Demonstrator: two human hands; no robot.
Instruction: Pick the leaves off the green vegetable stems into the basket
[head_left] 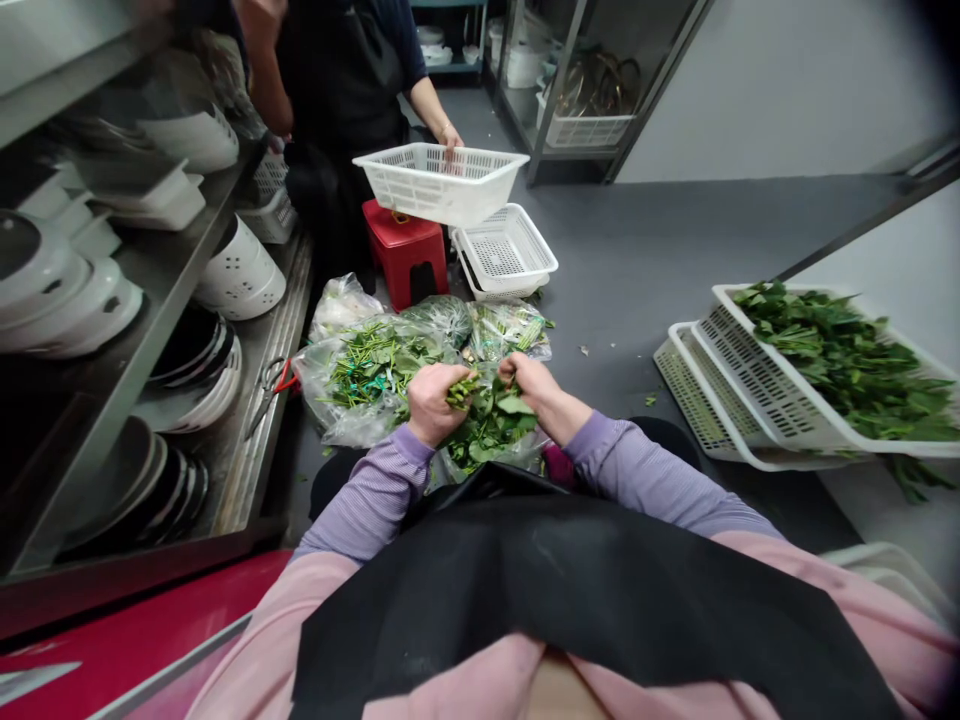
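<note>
In the head view my left hand is closed around a bunch of green stems. Just to its right, my right hand is pinched closed at some leafy greens, whose leaves hang below both hands. Its fingertips hide exactly what they pinch, though leaves show right beside them. An open clear plastic bag full of green stalks with leaves lies on the floor beyond my left hand. Another bag of greens lies ahead of my right hand.
Across from me a person holds a white basket above a red stool. More white baskets rest behind the bags. Greens fill a stacked basket at right. Red-handled scissors lie on the left shelf edge, near dishes.
</note>
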